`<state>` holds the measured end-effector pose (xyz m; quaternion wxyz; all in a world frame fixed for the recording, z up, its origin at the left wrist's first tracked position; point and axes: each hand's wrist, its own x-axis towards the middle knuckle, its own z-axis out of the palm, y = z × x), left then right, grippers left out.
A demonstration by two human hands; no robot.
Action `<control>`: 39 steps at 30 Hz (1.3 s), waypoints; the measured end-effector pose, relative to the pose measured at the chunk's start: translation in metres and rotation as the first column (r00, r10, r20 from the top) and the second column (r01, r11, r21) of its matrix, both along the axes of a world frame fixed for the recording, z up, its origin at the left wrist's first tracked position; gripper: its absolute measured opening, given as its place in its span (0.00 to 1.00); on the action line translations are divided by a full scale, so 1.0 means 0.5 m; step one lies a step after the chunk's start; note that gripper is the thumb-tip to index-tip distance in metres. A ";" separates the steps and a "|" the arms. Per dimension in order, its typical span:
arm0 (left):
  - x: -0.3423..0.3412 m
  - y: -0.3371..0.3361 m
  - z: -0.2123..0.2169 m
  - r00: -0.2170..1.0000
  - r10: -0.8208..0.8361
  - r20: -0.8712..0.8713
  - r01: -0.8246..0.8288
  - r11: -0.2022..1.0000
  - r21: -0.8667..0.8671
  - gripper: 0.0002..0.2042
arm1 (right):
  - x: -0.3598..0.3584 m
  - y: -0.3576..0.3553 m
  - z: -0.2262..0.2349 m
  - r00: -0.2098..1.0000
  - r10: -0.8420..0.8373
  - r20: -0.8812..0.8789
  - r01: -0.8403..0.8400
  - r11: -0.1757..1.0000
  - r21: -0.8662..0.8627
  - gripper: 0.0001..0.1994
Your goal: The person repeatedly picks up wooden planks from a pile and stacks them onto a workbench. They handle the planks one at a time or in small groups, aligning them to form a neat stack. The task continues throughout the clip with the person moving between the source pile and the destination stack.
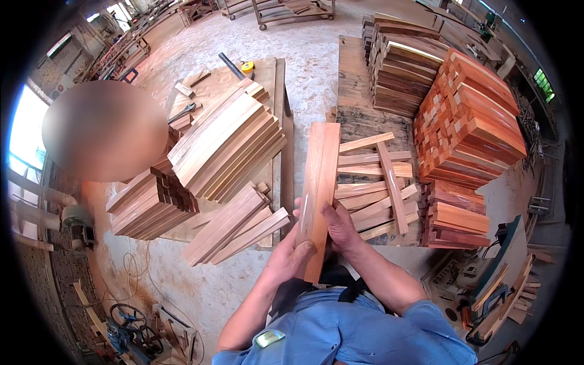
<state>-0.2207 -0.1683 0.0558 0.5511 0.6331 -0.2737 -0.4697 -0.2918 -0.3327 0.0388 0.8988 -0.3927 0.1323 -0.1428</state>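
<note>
Timber [320, 173] | L grip [293, 255] + R grip [342, 230] clasp it | tbl [271, 72] (wood-stacked) | mottled flr [313, 64]

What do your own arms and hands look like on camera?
The left hand and right hand are bare, without gloves. Both forearms are uncovered, with no watch visible. The blue shirt has short sleeves and a shiny greenish rectangle on its left side.

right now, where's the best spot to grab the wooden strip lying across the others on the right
Probably the middle of the top strip, from above, pinching its two long edges: it is long and narrow, lies crosswise over the other strips, and nothing covers it.
</note>
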 end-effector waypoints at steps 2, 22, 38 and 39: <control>0.021 0.008 0.023 0.996 -0.011 0.093 0.006 0.998 0.057 0.34 | 0.020 0.006 0.001 1.000 0.007 0.028 -0.006 0.999 -0.031 0.40; 0.352 0.258 0.181 0.864 0.274 0.423 -0.250 0.962 -0.111 0.35 | 0.287 0.297 0.082 0.989 0.123 0.083 -0.057 0.832 -0.551 0.31; 0.951 0.483 0.215 0.016 -0.164 0.986 -0.304 0.939 0.161 0.34 | -0.016 0.149 -0.135 0.799 -0.308 -0.516 0.190 0.944 -0.268 0.27; 0.972 0.484 0.202 0.009 -0.183 0.983 -0.298 0.938 0.178 0.34 | -0.027 0.149 -0.138 0.786 -0.319 -0.529 0.197 0.941 -0.274 0.27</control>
